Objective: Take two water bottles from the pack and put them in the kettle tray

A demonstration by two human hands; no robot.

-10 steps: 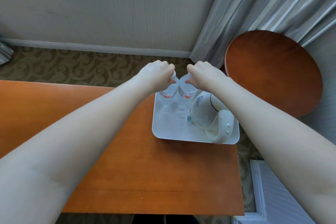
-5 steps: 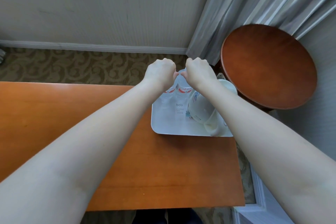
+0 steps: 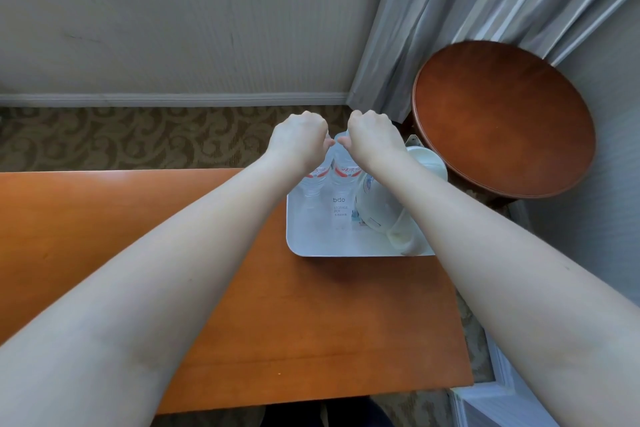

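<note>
Two clear water bottles with red-and-white labels stand side by side at the far edge of the white kettle tray [image 3: 322, 246]. My left hand [image 3: 299, 142] is closed over the top of the left bottle [image 3: 313, 180]. The top of the right bottle [image 3: 343, 177] is gripped by my right hand [image 3: 374, 139]. Both caps are hidden under my fingers. A white kettle [image 3: 377, 208] fills the tray's right part, partly covered by my right forearm. The pack is not in view.
The tray sits at the far right corner of an orange wooden table [image 3: 138, 218]. A round brown side table [image 3: 502, 118] stands right of it, below grey curtains [image 3: 467, 10]. Patterned carpet [image 3: 121, 139] and a wall lie beyond.
Both hands with the bottles moved slightly farther along the tray's far edge. The view has tilted a little, showing more of the wall and round table.
</note>
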